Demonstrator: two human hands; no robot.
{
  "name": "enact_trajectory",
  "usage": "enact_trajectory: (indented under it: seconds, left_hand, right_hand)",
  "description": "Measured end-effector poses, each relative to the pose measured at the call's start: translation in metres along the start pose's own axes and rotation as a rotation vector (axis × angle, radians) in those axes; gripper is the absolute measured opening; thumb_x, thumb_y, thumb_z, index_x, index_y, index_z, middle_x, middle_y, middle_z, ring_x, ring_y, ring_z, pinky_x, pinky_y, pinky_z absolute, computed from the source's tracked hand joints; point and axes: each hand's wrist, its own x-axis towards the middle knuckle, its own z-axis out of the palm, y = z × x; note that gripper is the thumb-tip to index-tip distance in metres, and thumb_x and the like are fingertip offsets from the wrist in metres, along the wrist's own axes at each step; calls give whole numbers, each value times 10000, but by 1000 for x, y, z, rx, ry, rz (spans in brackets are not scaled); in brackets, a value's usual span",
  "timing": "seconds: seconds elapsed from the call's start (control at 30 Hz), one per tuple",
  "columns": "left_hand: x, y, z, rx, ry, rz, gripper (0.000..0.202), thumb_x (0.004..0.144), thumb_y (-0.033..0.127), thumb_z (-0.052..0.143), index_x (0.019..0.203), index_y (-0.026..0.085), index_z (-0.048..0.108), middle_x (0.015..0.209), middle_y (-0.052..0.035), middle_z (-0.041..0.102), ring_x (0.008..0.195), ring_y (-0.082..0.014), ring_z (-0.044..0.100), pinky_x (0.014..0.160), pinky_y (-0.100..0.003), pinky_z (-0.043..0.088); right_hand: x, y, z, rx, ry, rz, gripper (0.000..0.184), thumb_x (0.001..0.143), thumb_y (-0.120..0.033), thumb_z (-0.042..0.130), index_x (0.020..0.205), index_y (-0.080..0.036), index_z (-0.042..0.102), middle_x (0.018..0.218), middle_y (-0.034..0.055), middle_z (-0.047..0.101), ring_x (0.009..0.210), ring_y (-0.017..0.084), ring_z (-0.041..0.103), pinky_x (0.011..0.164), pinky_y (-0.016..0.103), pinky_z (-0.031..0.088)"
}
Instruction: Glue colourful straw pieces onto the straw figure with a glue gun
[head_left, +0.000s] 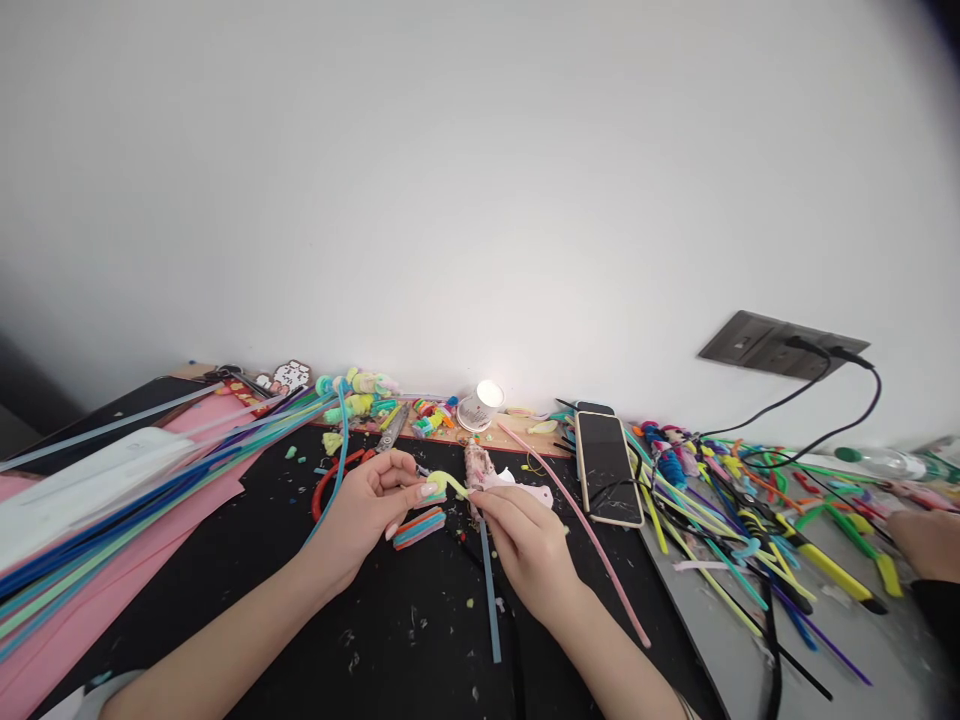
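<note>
Over the black work surface, my left hand point(358, 512) pinches the curled end of a pale yellow pipe cleaner point(454, 487) between thumb and fingers. The pipe cleaner's other end is in the fingertips of my right hand point(529, 545), so a short stretch of it spans both hands. Just below lies a small bundle of orange, blue and teal pipe cleaner pieces point(419, 528). Behind my left hand are scissors point(393, 430) with red handles, partly hidden. A pink tool that looks like a glue gun point(480, 465) lies behind my right hand, which covers part of it.
A paper cup point(481, 405) stands by the wall. To the right are a phone point(609, 467), a pink pipe cleaner point(581, 535), yellow-black pliers point(817, 560) and many loose pipe cleaners. Long pipe cleaners lie on pink sheets point(187, 530) at left. Another person's hand point(926, 540) shows at far right.
</note>
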Motion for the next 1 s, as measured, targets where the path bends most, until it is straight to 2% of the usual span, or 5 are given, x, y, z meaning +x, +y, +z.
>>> enact_trajectory:
  seconds: [0.53,0.77,1.0]
  left_hand:
    - [-5,-2,6,-50,43,-20,426,644,358,891,839,181,556,627,86,608,375,7,331,395,-149,248]
    - [-7,1,12,-34,90,-43,468,571,339,916,819,191,549,586,95,570,389,-23,348,375,-160,273]
    - [-10,3,16,-20,102,-42,466,554,365,922,796,185,567,604,74,594,418,-37,370,367,-156,267]
  right_hand:
    - [-4,-7,8,2,-62,33,286,980,-41,493,1152,-170,682,946,104,781,841,215,757,740,313,636]
    - [-2,-12,9,12,-57,30,251,1007,-81,489,1123,-154,699,890,99,774,780,210,751,695,308,634]
    - [-3,-14,10,28,-69,48,272,1003,-83,488,1136,-167,709,895,101,776,788,223,757,704,332,646]
